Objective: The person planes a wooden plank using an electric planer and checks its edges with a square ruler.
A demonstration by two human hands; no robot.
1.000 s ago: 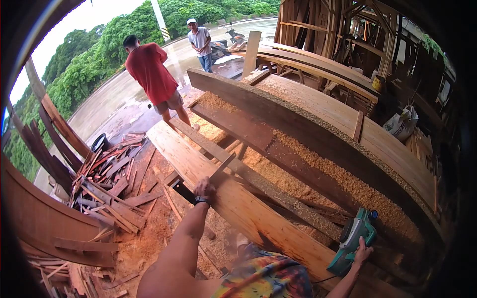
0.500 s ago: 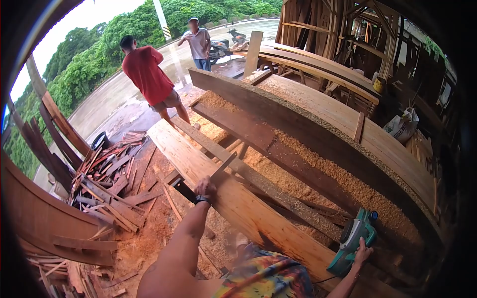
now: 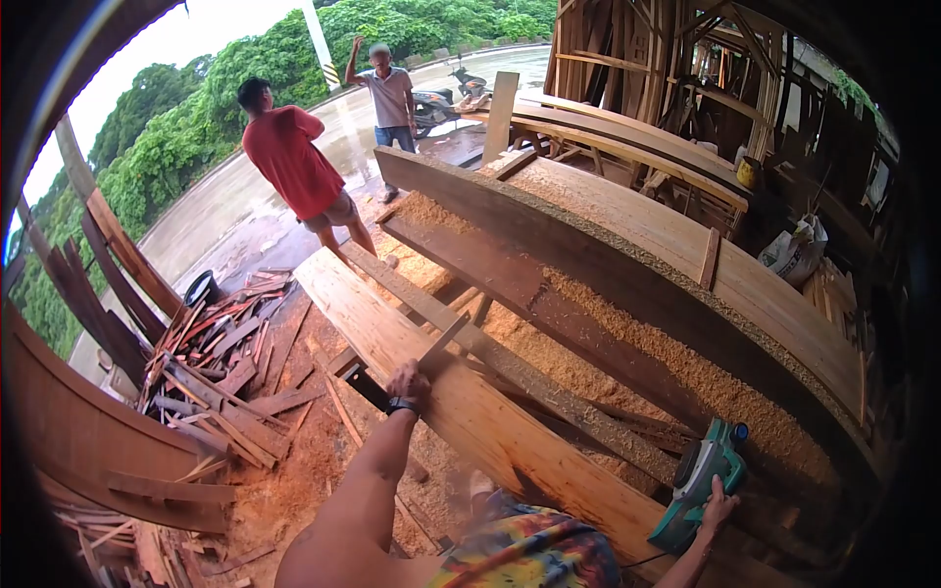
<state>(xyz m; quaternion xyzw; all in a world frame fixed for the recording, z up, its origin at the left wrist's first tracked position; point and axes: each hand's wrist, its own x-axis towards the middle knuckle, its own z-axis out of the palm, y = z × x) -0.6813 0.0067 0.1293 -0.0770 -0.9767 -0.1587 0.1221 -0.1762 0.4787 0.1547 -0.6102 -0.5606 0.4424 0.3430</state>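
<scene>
My left hand (image 3: 410,382), with a dark band on its wrist, is closed at the near edge of a long pale plank (image 3: 490,421). Its fingers grip a thin straight strip (image 3: 443,338), perhaps a square's blade, which stands across the plank's face. What the fingers cover is hidden. A dark piece (image 3: 367,386) shows just left of the hand, beside the plank's edge. At the lower right my right hand (image 3: 719,505) is wrapped round the handle of a green electric planer (image 3: 698,490). The planer sits tilted at the plank's near end, its cord trailing toward me.
Beyond the plank lie a narrow board (image 3: 549,392) and a wide dark beam (image 3: 627,260) strewn with shavings. Scrap wood (image 3: 230,343) is piled at left. A person in red (image 3: 294,162) and a person in a grey shirt (image 3: 390,98) stand beyond the far end.
The person in the grey shirt has raised an arm higher. My view has shifted slightly; both my hands keep about the same places on the strip and the planer.
</scene>
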